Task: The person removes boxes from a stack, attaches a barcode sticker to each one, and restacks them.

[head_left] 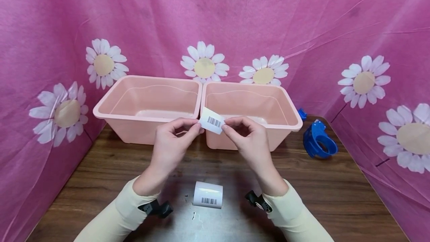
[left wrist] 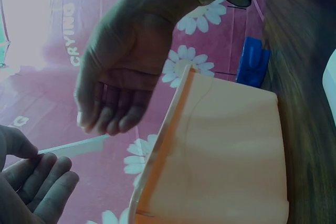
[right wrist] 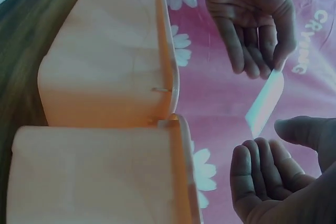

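Note:
A small white barcode label [head_left: 209, 125] is held up in front of the two bins, its printed face toward me in the head view. My left hand [head_left: 169, 146] pinches its left edge between thumb and fingers. At the label's right edge is my right hand [head_left: 253, 143]; in the right wrist view its thumb [right wrist: 294, 128] stands apart from its fingertips, which are close to the label's lower corner. Whether they touch it I cannot tell. Below, between the forearms, a roll of white barcode labels [head_left: 208, 191] lies on its side on the table.
Two pink plastic bins, one on the left [head_left: 137, 130] and one on the right [head_left: 218, 141], stand side by side behind the hands. A blue tape dispenser [head_left: 312, 143] sits at right on the wooden table [head_left: 336, 197]. A pink flowered cloth [head_left: 215, 14] surrounds the table.

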Available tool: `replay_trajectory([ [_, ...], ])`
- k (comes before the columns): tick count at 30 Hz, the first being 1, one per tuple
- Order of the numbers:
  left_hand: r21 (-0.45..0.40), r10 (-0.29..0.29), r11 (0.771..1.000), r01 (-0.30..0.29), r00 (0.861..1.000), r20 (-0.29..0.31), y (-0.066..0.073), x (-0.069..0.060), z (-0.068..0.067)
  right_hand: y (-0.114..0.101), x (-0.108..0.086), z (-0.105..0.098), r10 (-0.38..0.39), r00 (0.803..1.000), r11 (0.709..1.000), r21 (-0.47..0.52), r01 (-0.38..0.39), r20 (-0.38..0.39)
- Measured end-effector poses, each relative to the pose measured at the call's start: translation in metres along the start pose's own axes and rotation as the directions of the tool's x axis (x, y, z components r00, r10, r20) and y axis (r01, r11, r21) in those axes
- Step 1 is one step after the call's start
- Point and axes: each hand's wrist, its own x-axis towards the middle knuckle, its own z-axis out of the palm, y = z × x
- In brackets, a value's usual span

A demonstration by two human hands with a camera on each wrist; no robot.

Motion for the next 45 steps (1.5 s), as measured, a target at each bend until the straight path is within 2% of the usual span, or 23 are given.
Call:
replay_trajectory([
  [6, -0.019, -0.003, 1.000, 0.002, 1.000, -0.012, 0.003, -0.001, -0.002, 0.006, 0.007, -0.004, 0.131, 0.990, 0.983, 0.123, -0.137, 0.053],
  [13, -0.023, -0.001, 1.000, 0.001, 1.000, -0.009, 0.003, 0.000, -0.001, 0.010, 0.012, -0.006, 0.252, 0.958, 0.914, 0.293, -0.282, 0.137],
  [23, -0.001, 0.003, 1.000, -0.003, 1.000, -0.008, 0.001, 0.000, -0.002, 0.007, 0.011, -0.006, 0.290, 0.943, 0.850, 0.408, -0.332, 0.164],
  [25, 0.008, -0.004, 1.000, 0.004, 1.000, -0.007, 0.000, 0.001, -0.003, 0.007, 0.011, -0.006, 0.280, 0.948, 0.858, 0.402, -0.318, 0.152],
  [31, 0.019, -0.020, 1.000, 0.020, 1.000, -0.016, -0.005, 0.006, -0.004, 0.007, 0.012, -0.006, 0.234, 0.967, 0.912, 0.321, -0.256, 0.105],
  [38, 0.046, 0.033, 0.998, -0.031, 0.998, -0.047, -0.010, 0.012, -0.007, 0.008, 0.011, -0.005, 0.228, 0.967, 0.929, 0.270, -0.251, 0.115],
  [45, 0.088, 0.055, 0.995, -0.049, 0.996, -0.068, -0.012, 0.016, -0.009, 0.006, 0.009, -0.006, 0.209, 0.969, 0.958, 0.171, -0.230, 0.133],
])
